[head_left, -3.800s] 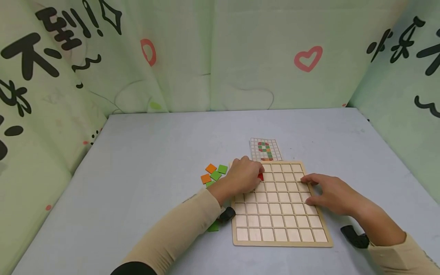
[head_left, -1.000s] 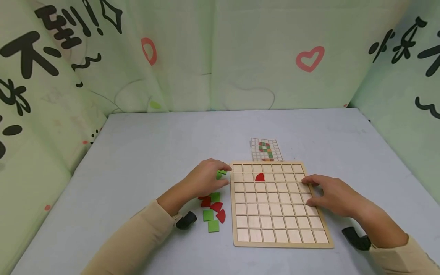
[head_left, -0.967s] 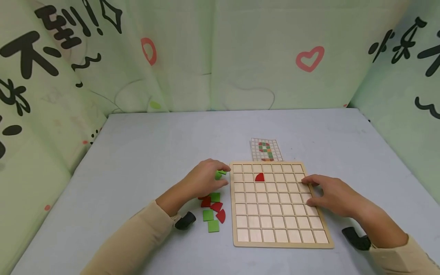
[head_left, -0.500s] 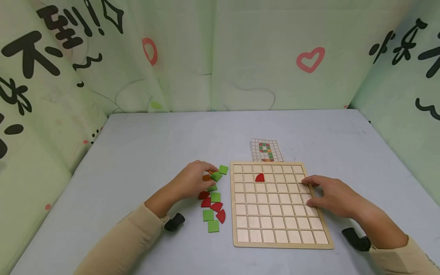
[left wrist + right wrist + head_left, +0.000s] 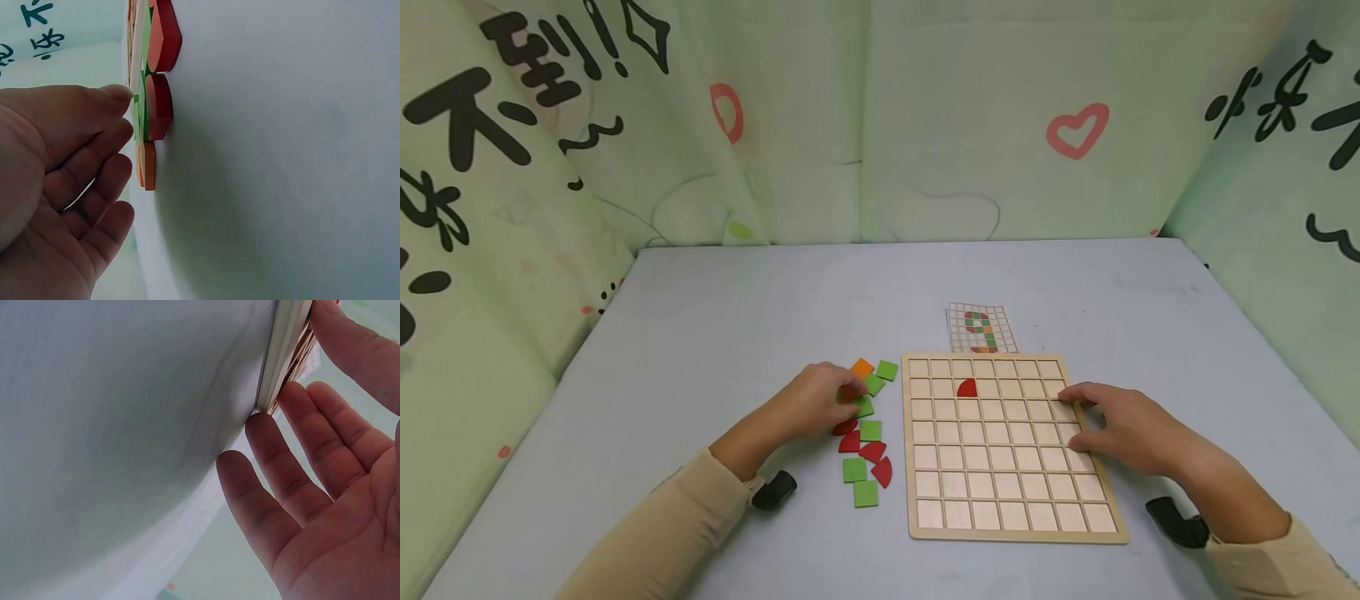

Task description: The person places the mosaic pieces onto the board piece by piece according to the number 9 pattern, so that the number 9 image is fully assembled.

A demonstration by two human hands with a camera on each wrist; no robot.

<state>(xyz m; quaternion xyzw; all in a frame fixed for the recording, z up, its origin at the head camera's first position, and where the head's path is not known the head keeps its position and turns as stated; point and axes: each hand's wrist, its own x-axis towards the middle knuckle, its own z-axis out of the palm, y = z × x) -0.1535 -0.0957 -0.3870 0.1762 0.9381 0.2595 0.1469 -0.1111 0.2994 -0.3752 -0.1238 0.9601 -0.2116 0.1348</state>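
Observation:
My left hand [image 5: 812, 400] hovers at the left side of the tile pile, fingers loosely bent and thumb apart; the left wrist view shows nothing between them. Beneath and beside it lie an orange square tile [image 5: 862, 367], green square tiles [image 5: 870, 430] and red quarter-round tiles [image 5: 882, 472]. Part of the pile is hidden by the fingers. A wooden grid board [image 5: 1018, 533] lies right of the pile, with one red quarter-round tile [image 5: 967, 387] in its second row. My right hand [image 5: 1138, 427] rests on the board's right edge with relaxed fingers, thumb on top.
Behind the board lies a pattern card [image 5: 982, 327] printed with a grid and a coloured figure, partly covered by the board. A light cloth-covered table [image 5: 737, 317] bears everything. Green printed curtains [image 5: 925, 183] enclose its back and sides.
The left hand has set the red quarter-round tile on the board, withdrawn to the pile, then shifted left and slightly nearer, uncovering orange and green tiles. The right hand has stayed at the edge.

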